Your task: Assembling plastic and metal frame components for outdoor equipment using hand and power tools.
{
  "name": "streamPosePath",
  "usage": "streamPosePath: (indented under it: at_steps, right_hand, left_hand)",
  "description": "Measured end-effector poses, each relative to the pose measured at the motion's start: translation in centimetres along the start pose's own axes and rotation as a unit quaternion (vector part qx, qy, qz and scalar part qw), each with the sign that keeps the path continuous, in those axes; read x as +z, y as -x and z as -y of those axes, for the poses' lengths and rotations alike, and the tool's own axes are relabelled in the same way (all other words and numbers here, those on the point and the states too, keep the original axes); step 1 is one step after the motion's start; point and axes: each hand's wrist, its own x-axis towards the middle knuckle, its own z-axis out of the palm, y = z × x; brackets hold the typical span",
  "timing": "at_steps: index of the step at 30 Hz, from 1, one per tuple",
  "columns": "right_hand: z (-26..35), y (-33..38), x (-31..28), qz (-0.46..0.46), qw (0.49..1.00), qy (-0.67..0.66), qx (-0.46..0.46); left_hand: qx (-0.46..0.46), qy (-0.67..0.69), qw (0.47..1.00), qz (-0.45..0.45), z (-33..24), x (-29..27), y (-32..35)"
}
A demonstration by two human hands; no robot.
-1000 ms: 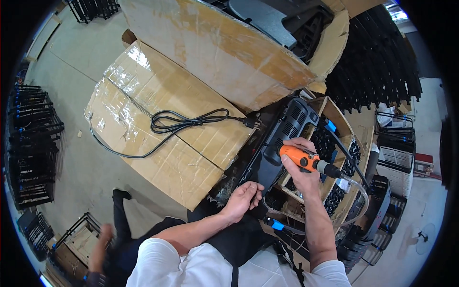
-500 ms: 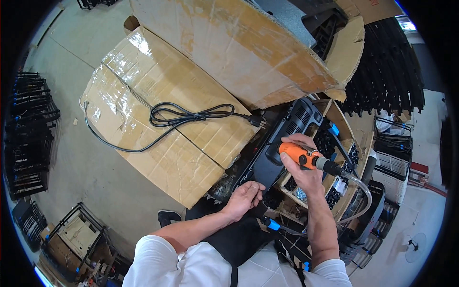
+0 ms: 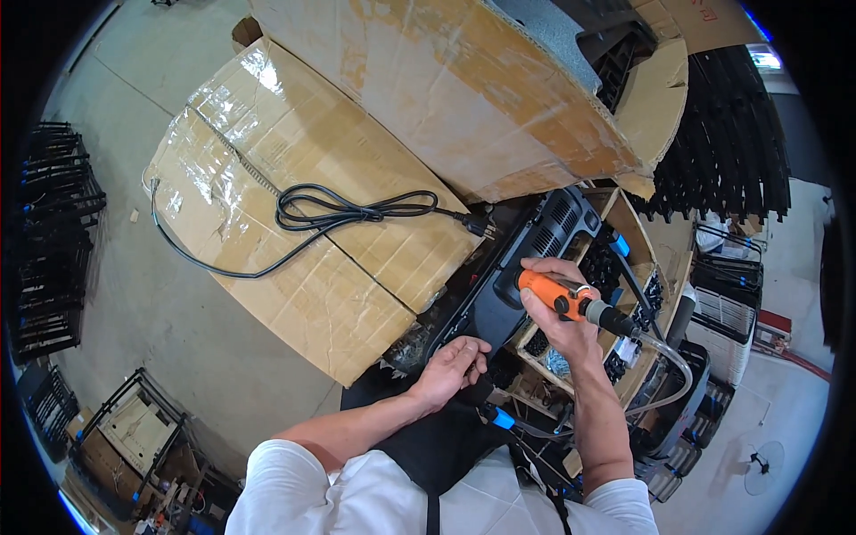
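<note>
My right hand is wrapped round an orange pneumatic screwdriver, whose front end meets the black plastic housing. A clear air hose curves away from the tool's grey and black rear end. The tool's bit is not visible from here. At the near end of the housing, my left hand has its fingers curled in with the thumb against them. Whatever lies between those fingers is hidden. The housing has vent slots at its far end and lies along the edge of a cardboard-covered surface.
A coiled black power cord with a plug lies on the cardboard. Behind it stands a large cardboard box. Right of the housing, a wooden compartment tray holds small black parts. Black metal frames are stacked at far left.
The view has shifted slightly. Both hands keep nearly the same place on the housing, and the screwdriver stays in my right hand against it.
</note>
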Motion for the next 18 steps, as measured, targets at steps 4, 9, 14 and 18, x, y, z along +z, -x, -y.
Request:
streamPosePath:
  at_steps: [4,9,14,18]
  right_hand:
    - [-0.1,0.0,-0.2,0.003,1.000,-0.001,-0.007]
    - [0.0,0.1,-0.3,0.008,1.000,-0.009,0.008]
    - [-0.5,0.2,-0.1,0.014,1.000,-0.022,0.005]
    - [-0.2,0.7,-0.1,-0.009,0.999,-0.045,0.015]
  left_hand:
    - [0.039,-0.010,0.999,0.030,0.7,-0.6,0.0]
    - [0.018,-0.052,0.998,0.028,-0.4,-0.2,0.6]
    - [0.031,-0.126,0.991,0.032,0.6,0.0,0.4]
    - [0.053,-0.028,0.998,0.034,1.2,-0.2,0.4]
